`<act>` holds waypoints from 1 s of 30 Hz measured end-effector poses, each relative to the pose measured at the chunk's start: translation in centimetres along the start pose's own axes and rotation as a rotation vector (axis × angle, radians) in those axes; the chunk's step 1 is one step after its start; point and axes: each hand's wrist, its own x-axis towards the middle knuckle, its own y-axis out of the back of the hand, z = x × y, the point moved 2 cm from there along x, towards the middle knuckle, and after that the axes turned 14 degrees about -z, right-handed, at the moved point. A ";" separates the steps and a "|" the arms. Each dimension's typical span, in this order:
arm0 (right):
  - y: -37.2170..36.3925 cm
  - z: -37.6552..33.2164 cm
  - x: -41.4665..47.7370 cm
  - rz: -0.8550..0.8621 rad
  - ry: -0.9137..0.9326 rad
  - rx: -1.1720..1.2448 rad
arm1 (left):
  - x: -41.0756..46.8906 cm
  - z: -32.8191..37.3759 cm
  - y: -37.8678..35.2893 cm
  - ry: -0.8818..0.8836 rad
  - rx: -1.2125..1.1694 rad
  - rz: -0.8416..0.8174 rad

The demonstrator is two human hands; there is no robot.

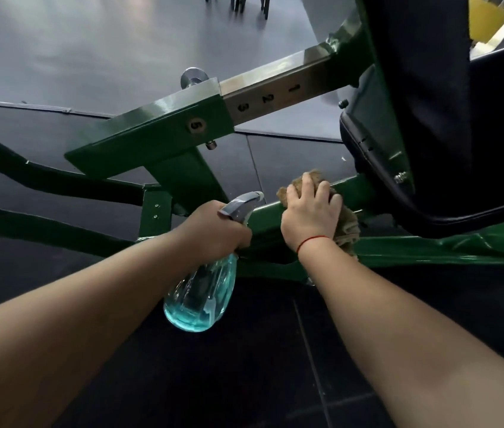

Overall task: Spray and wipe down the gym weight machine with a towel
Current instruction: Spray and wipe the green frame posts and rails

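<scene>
bare forearms reach out from the bottom edge, left forearm (59,335) and right forearm (429,350) side by side. the towel (347,228), a brown wad, lies on the lower green bar (352,188) of the weight machine (152,140), just below the black seat pad (429,118). the right hand (309,214) covers it, fingers (306,183) spread and curled over the wad, pressing it to the paint. it looks soft and light, likely to bunch and slide on glossy metal, so a full-palm hold on its thick middle should suit better than an edge pinch. the left hand (213,227) is wrapped round the neck of the spray bottle (201,298), nozzle forward beside the bar; whether a finger is on the trigger i cannot tell. the clear bottle, holding blue liquid, is probably slick when wet. above runs a numbered steel post (275,91), with grey floor (59,57) beyond.
</scene>
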 end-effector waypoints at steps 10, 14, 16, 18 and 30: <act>-0.6 -2.8 -3.2 -0.024 0.413 -0.063 | -1.1 -1.3 3.0 0.004 -0.066 0.028; -0.4 2.3 -1.8 0.082 0.237 -0.066 | -1.2 -1.4 2.8 -0.027 -0.057 -0.011; 0.6 4.7 -0.4 0.102 0.086 -0.058 | -1.0 -1.6 2.6 -0.027 -0.035 -0.004; 1.4 6.2 0.8 0.088 -0.029 -0.076 | -1.0 -1.5 2.2 -0.025 -0.021 -0.005; 2.1 5.6 -0.3 -0.032 -0.113 -0.319 | -2.6 -0.4 2.1 -0.008 -0.009 -0.002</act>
